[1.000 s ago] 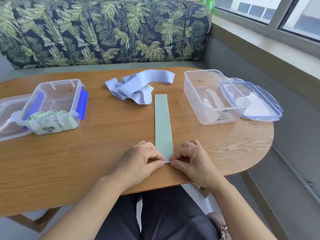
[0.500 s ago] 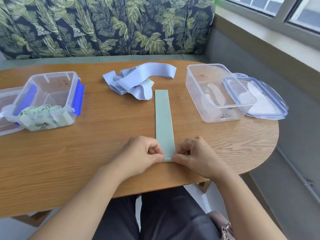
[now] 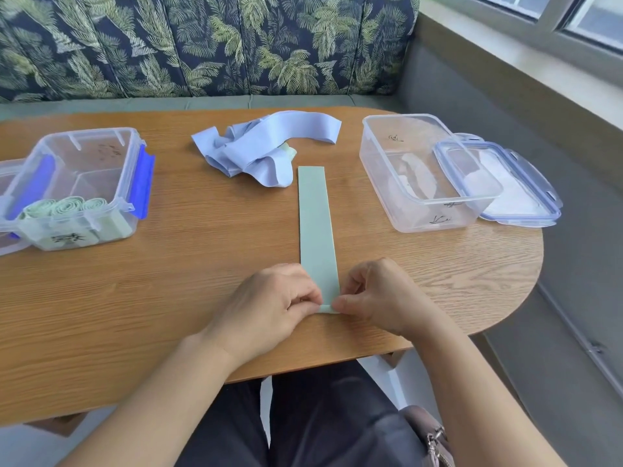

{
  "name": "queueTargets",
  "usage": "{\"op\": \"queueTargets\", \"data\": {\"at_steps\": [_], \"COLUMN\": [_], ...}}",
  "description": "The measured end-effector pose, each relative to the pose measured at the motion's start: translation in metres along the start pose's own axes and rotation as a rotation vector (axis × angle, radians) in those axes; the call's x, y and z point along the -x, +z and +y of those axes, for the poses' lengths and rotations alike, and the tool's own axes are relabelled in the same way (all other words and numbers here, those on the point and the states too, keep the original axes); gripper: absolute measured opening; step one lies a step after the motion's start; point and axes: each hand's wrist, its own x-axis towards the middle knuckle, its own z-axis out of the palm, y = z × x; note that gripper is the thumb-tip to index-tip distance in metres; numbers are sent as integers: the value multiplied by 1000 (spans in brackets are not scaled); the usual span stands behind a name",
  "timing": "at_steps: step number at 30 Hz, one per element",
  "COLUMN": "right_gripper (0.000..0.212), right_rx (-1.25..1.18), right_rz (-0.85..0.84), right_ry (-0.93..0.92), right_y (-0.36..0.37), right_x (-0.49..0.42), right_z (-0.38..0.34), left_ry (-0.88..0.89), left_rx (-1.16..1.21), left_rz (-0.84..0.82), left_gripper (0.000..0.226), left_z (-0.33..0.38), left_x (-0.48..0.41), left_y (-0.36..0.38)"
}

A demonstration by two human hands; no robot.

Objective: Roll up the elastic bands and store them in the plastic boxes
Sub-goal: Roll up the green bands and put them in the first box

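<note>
Green elastic band lies flat and straight mid-table on wood table, long axis running away from the person. It is pale mint, matte and smooth, even width, with its far end cut square just beside the blue bands. Near end sits close to table's front edge, turned up into a small first fold. L hand pinches that end at its left corner, thumb + curled fingers clamped on it. R hand does the same at the right corner, thumb tip on the fold. Blue bands are a loose crumpled heap of pale lilac-blue strips at far-centre, one strip arching right, w/ a bit of pale green showing under the heap. No brand or readable txt: each box has small dark printed marks on its walls, too small to read. L box is clear plastic w/ blue clip flaps on its sides and inner dividers. Its front compartment holds 3 rolled green bands side by side, spiral ends up. R box is clear and open; whitish patches show thru its walls, can't tell if contents or glare. Clear lid w/ blue-grey rim leans on R box's right side, touching it. Leaf-print sofa back is behind the table.
</note>
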Motion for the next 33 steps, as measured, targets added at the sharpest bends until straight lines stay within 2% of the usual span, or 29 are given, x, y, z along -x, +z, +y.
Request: {"op": "queueTargets", "data": {"at_steps": [5, 8, 13, 16, 21, 29, 33], "right_gripper": [22, 21, 9, 15, 12, 7, 9], "right_rx": [-8, -57, -353, -292, -183, -66, -74], "right_rz": [-2, 41, 188, 241, 284, 328, 307], "right_ry": [-13, -59, -168, -222, -211, -266, -164], "right_y": [1, 4, 14, 20, 25, 29, 25], "right_x": [-1, 2, 27, 31, 27, 26, 22], "right_z": [2, 6, 16, 15, 15, 19, 11], "left_ry": [169, 128, 20, -18, -23, 32, 6], "left_rx": [-153, -137, 26, 60, 60, -73, -95], "left_rz": [-7, -35, 1, 16, 27, 58, 28], "left_gripper": [13, 9, 4, 4, 3, 5, 10], "left_z": [-2, -2, -5, -5, -5, -3, -4], "left_x": [3, 2, 4, 5, 6, 5, -2], "left_y": [1, -1, 4, 6, 7, 8, 5]}}
